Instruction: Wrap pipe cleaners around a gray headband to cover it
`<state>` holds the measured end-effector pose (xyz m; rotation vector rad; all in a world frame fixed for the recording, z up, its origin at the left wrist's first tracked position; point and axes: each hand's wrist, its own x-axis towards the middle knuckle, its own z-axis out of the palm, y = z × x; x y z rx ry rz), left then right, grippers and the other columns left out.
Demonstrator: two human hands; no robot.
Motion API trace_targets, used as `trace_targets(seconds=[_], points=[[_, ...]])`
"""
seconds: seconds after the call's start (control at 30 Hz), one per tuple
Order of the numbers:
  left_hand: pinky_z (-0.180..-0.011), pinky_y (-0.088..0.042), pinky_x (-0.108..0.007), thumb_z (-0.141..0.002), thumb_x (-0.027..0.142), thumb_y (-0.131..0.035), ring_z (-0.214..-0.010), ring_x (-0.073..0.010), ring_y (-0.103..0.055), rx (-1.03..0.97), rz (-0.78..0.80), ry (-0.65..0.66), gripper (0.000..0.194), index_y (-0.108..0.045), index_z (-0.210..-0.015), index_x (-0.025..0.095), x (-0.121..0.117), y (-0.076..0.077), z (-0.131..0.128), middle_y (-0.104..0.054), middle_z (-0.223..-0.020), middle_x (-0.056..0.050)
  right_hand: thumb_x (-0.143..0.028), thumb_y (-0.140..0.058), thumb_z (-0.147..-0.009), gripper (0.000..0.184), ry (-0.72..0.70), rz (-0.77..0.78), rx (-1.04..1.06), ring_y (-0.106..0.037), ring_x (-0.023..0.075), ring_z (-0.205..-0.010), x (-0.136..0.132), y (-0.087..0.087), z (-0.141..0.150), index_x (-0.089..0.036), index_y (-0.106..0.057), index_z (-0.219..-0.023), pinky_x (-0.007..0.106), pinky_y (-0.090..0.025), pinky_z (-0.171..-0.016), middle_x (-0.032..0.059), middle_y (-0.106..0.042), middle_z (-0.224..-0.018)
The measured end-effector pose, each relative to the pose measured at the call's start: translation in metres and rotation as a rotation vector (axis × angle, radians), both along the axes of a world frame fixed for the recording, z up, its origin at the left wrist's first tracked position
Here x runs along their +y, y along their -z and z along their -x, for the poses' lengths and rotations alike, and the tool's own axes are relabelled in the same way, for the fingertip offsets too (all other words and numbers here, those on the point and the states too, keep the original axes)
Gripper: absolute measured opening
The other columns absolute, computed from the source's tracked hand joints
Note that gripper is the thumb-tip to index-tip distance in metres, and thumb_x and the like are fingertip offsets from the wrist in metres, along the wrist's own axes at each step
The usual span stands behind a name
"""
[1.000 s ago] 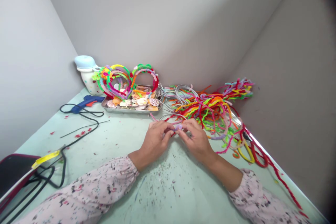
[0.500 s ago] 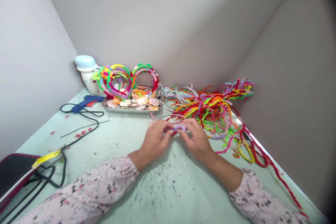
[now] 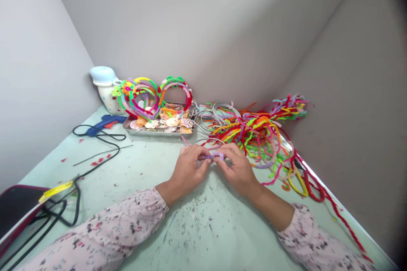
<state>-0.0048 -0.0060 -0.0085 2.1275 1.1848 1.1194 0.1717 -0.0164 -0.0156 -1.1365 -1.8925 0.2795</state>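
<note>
Between my fingertips, over the middle of the table, is a short purple pipe cleaner [image 3: 217, 155], curled at its right end. My left hand [image 3: 190, 168] pinches its left part, thumb against forefinger. From the other side my right hand [image 3: 237, 169] grips the curled end. A grey wire hoop [image 3: 208, 139] shows just behind both hands; whether the purple piece is wrapped on it is hidden by my fingers. Just beyond my right hand spreads a heap of colourful pipe cleaners [image 3: 254, 131].
A metal tray [image 3: 159, 134] holds shells [image 3: 171, 123] and several fuzzy headbands [image 3: 143, 97]. Left of it are a blue glue gun [image 3: 106, 123] with a black cord and a white cup [image 3: 110, 95] with a blue lid. Red-and-yellow-handled scissors [image 3: 299, 183] lie at right.
My fingers have shifted slightly on the purple pipe cleaner, and more of it shows between the hands. A red bit seen beneath my fingertips is now out of sight.
</note>
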Motion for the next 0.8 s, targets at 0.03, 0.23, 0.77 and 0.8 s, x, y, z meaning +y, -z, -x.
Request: trace_targets(seconds=[0.03,0.23,0.77,0.8], points=[[-0.083,-0.042,-0.034,-0.082,0.019,-0.060,-0.085,-0.0171,-0.058,-0.005,0.003,0.002,0.006,-0.061,-0.089,0.020,0.0000,0.0001,0.0000,-0.066,-0.087,-0.001,-0.020,-0.058,-0.087,0.013,-0.001,0.003,0.000,-0.058,0.0181,-0.097,-0.0001,-0.0002,0.0002,-0.023,-0.064,-0.098,0.032,-0.049,-0.084,0.0049,-0.058,-0.100],[-0.083,-0.041,-0.035,-0.083,0.020,-0.061,-0.085,-0.0174,-0.059,-0.018,-0.010,0.018,0.006,-0.061,-0.089,0.020,0.0011,0.0023,0.0002,-0.067,-0.087,-0.001,-0.020,-0.058,-0.087,0.013,0.014,0.016,0.006,-0.059,0.0184,-0.096,-0.0007,0.0014,0.0007,-0.022,-0.064,-0.097,0.032,-0.049,-0.083,0.0052,-0.058,-0.100],[-0.082,-0.040,-0.034,-0.084,0.021,-0.059,-0.083,-0.0164,-0.057,-0.018,0.003,0.007,0.005,-0.062,-0.089,0.020,0.0003,0.0021,0.0000,-0.066,-0.087,-0.001,-0.017,-0.056,-0.086,0.014,-0.004,0.001,0.008,-0.058,0.0184,-0.095,-0.0005,-0.0006,0.0007,-0.022,-0.064,-0.097,0.033,-0.049,-0.082,0.0054,-0.058,-0.100],[-0.082,-0.040,-0.034,-0.084,0.021,-0.060,-0.083,-0.0163,-0.058,-0.018,0.005,0.008,0.005,-0.062,-0.088,0.020,0.0003,0.0019,-0.0001,-0.067,-0.087,0.000,-0.017,-0.056,-0.087,0.014,-0.005,0.002,0.011,-0.058,0.0184,-0.095,-0.0004,-0.0004,0.0008,-0.022,-0.064,-0.097,0.033,-0.049,-0.082,0.0054,-0.058,-0.100]])
